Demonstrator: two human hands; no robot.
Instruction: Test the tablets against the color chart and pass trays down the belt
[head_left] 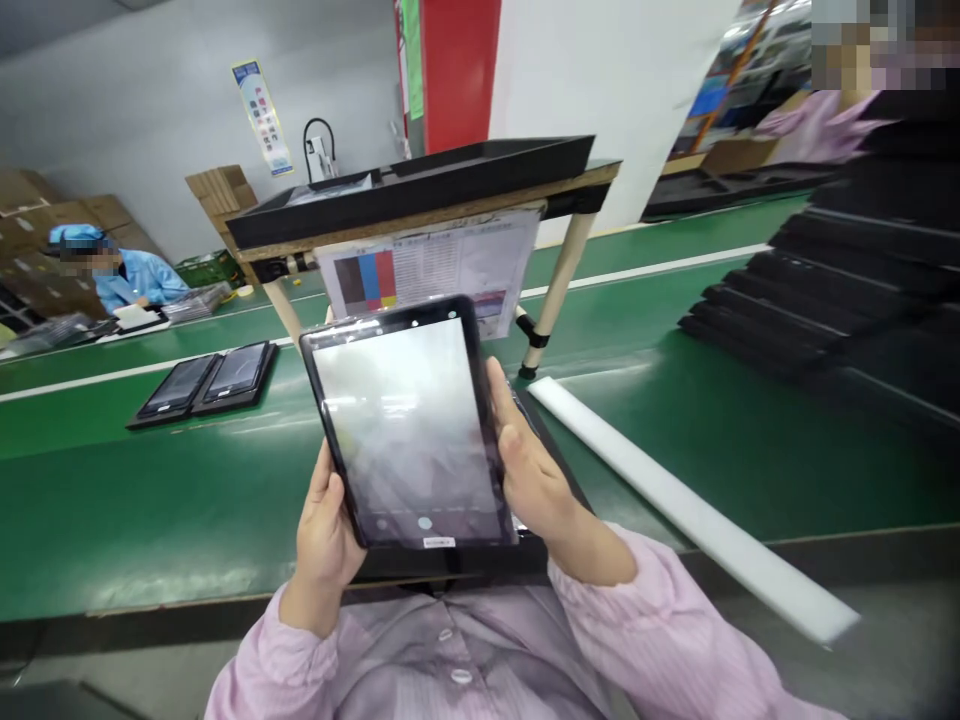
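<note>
A black-framed tablet [409,430] is held up in front of me, its lit screen showing a pale, blurry camera picture with a round button near the bottom. My left hand [324,530] grips its lower left edge. Around the right edge, higher up, closes my right hand [532,475]; the fingers behind the tablet are hidden on both sides. Below the tablet, partly covered by it, lies a black tray [450,562] at the front edge of the green bench [225,510].
A long white strip [690,505] lies slantwise on the right, sticking out past the bench edge. Stacked black trays [825,290] rise at far right. Ahead stands a small rack [559,280] with printed sheets and a black tray on top. Two tablets [236,372] lie left; a person [139,275] sits beyond.
</note>
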